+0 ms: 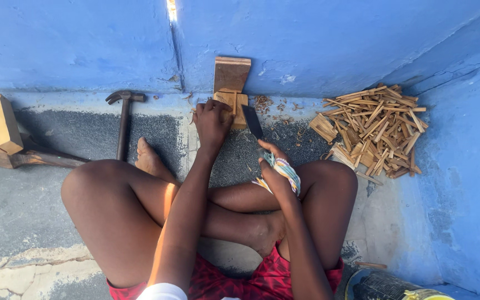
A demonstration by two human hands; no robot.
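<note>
The head view looks down at a blue wall and grey floor. A big pile of wood sticks lies to the right. A hammer lies on the left, well apart. The left hand is closed on a small wood block standing by the wall. The right hand is wrapped tight around a knife, its blade just beside the block.
</note>
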